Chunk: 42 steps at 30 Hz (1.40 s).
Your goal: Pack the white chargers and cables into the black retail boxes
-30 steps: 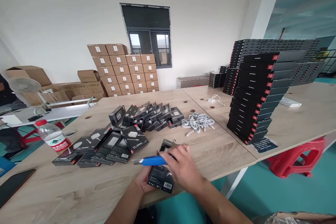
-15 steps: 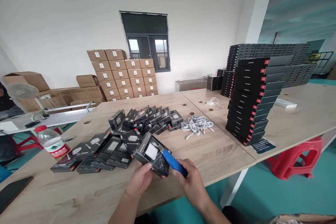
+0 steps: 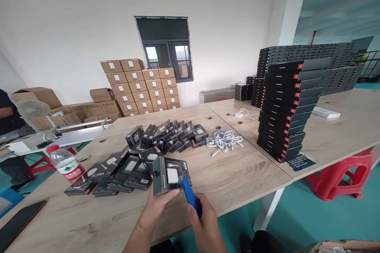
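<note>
My left hand (image 3: pixel 156 210) grips a small black retail box (image 3: pixel 160 177) from below, thumb along its lower edge. Through the clear window of that box a white charger and part of a cable show. In my right hand (image 3: pixel 204 221) is a blue utility knife (image 3: pixel 190 197), its front end against or just over the box's window; the blade itself I cannot make out. Behind the held box lies a heap of similar black boxes (image 3: pixel 130 170), and a bundle of white cables (image 3: pixel 224 140) is to the right of them.
A tall stack of black boxes (image 3: pixel 285 114) stands at right, with a red stool (image 3: pixel 341 178) below. A bottle (image 3: pixel 65 164) and a dark phone-like slab (image 3: pixel 20 221) lie left. Brown cartons (image 3: pixel 138 87) line the wall. A person (image 3: pixel 12 114) is at the far left.
The box has been turned in my left hand, so its side panel now faces me more. My right hand and the knife have moved left and down, the knife pointing more steeply upward.
</note>
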Each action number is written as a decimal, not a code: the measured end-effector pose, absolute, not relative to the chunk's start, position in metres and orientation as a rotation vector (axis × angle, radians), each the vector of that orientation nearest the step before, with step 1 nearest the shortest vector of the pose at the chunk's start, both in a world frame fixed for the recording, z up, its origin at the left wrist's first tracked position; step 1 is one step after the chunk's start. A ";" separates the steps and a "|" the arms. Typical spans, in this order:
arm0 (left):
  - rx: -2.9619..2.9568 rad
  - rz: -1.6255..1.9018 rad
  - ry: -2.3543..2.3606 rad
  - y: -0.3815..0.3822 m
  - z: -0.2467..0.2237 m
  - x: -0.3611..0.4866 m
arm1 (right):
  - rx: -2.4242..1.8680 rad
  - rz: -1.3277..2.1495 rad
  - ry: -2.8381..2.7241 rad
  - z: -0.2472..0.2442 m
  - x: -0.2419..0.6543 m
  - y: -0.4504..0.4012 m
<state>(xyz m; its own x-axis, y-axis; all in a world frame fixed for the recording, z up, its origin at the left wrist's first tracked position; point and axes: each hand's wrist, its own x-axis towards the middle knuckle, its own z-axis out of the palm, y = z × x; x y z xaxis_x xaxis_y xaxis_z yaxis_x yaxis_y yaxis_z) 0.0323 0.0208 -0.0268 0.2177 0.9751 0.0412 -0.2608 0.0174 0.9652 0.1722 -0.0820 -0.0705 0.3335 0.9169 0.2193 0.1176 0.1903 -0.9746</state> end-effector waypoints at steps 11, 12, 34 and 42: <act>0.889 0.927 0.574 0.008 -0.038 0.027 | -1.541 0.487 -1.118 -0.060 0.210 -0.038; 0.817 0.920 0.536 0.008 -0.041 0.029 | -1.587 0.442 -1.138 -0.060 0.219 -0.031; 0.700 0.638 0.684 -0.011 -0.039 0.042 | -1.510 0.087 -1.666 -0.045 0.252 -0.046; 0.722 0.324 0.492 -0.036 -0.043 0.036 | -1.636 0.003 -1.464 -0.021 0.292 -0.004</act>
